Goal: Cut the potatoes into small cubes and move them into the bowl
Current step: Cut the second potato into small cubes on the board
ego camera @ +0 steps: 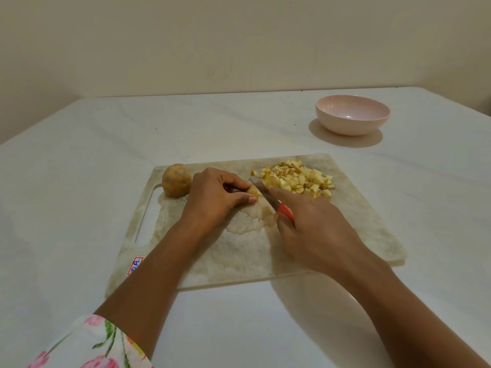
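Your left hand (215, 195) is pinching a potato stub (252, 191) at the cutting board's (345, 221) middle. Your right hand (313, 229) is gripping the knife (265, 195), blade sitting beside those fingertips (251, 200); a slipping stub is risking a cut.

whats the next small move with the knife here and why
Probably press the knife down through the potato piece. The left hand pinches that piece on the board, the right hand grips the knife, and the blade lies right against the piece. The slice would then join the cubes beside it.
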